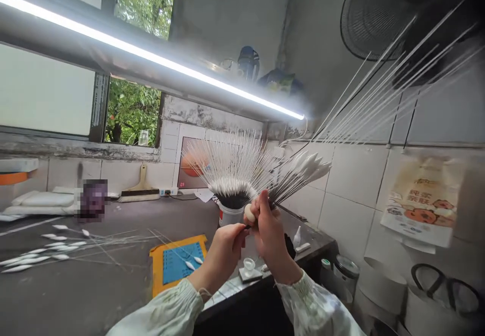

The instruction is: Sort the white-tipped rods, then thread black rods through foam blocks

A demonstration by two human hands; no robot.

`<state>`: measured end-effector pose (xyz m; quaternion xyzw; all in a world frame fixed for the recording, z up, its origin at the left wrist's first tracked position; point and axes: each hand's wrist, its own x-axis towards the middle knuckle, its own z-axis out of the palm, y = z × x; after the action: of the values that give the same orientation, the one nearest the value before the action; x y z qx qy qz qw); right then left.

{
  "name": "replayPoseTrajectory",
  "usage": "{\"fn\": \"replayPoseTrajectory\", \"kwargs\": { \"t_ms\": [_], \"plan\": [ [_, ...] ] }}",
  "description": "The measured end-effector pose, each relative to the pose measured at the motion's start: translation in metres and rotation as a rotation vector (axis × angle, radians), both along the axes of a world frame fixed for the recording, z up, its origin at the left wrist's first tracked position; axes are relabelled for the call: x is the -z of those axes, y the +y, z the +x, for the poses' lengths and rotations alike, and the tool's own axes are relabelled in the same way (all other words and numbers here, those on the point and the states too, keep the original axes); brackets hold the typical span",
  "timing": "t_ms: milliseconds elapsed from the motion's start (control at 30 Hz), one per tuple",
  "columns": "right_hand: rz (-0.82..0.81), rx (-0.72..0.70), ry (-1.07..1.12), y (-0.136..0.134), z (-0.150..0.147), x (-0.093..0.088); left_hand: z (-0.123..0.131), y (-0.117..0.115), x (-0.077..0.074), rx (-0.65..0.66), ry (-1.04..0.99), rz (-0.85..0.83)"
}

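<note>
Our right hand (269,227) gripped a bundle of white spindle-bodied stems (307,168), while our left hand (225,245), thumb and finger closed, seemed to pinch a dark stem end (248,226) just below. We judged the step to be working at the stem ends; the next move called for a firm right hold and a light left pinch. The bundle tilted up rightward beside a packed white bucket (230,218), its long pale rods (356,106) fanning out.
</note>
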<state>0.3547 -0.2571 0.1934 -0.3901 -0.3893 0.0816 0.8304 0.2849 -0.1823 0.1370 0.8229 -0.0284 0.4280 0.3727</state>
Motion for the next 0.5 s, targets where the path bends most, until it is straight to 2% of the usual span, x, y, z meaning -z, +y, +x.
{"fn": "replayPoseTrajectory", "kwargs": {
  "t_ms": [133, 300, 500],
  "plan": [
    [-0.195, 0.212, -0.342, -0.007, 0.042, 0.005, 0.026, 0.024, 0.000, -0.072, -0.089, 0.060],
    [-0.342, 0.221, -0.437, -0.013, 0.086, 0.011, 0.058, 0.043, 0.012, -0.052, -0.104, 0.119],
    [-0.432, 0.276, -0.509, 0.002, 0.123, 0.019, 0.100, 0.065, 0.030, -0.008, -0.008, 0.103]
  ]
}}
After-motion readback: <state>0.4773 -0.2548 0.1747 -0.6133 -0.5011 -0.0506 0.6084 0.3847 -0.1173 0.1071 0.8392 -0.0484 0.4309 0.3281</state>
